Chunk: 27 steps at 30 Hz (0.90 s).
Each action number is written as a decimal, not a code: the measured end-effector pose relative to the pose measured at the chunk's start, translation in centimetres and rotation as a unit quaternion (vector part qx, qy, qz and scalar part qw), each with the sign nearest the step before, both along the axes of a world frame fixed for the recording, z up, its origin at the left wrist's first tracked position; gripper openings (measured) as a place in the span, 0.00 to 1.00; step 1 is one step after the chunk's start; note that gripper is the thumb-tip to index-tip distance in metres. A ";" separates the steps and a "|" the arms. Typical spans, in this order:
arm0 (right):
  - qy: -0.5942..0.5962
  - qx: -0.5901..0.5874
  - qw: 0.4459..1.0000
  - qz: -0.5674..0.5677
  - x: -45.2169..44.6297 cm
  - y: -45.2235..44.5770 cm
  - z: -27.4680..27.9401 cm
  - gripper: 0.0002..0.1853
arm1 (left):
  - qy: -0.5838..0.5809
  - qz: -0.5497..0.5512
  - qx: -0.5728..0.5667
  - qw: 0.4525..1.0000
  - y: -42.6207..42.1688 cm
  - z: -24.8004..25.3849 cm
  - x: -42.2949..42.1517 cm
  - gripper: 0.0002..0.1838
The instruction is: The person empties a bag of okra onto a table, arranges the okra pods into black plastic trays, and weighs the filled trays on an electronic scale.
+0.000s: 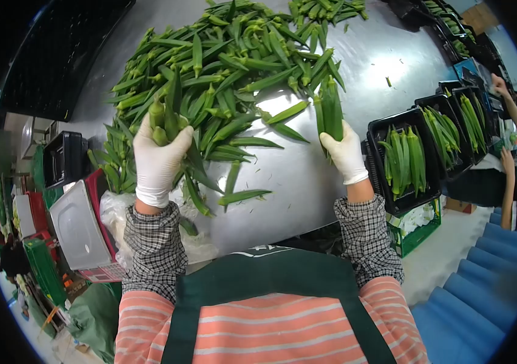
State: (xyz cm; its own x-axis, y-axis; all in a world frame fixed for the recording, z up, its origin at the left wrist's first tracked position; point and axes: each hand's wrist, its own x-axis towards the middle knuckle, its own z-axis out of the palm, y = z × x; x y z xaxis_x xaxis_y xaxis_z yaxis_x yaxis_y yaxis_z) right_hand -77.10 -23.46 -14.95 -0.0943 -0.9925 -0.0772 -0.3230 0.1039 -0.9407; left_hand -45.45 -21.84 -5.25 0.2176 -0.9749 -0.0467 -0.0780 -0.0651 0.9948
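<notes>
A big heap of green okra (222,67) is spread over the metal table (282,200). At its left edge, my left hand (160,155), in a white glove, is closed around several okra pods (160,118), stem ends up. My right hand (344,151), gloved too, grips an upright bunch of okra (330,112) at its lower end, beside the heap's right side. A few loose pods (243,196) lie on the metal between my hands, nearer the left one.
Black trays of okra (370,148) line the table's right side, above a green crate (428,229). A grey scale (79,224) and clear plastic bag (115,212) are at left. Another person's hand (507,159) shows at far right. Black crates (64,158) stand left.
</notes>
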 end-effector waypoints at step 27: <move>-0.428 0.199 0.870 0.145 1.1 5.1 1.7 0.22 | -0.501 -0.290 -0.104 0.809 11.7 -10.7 -7.5 0.08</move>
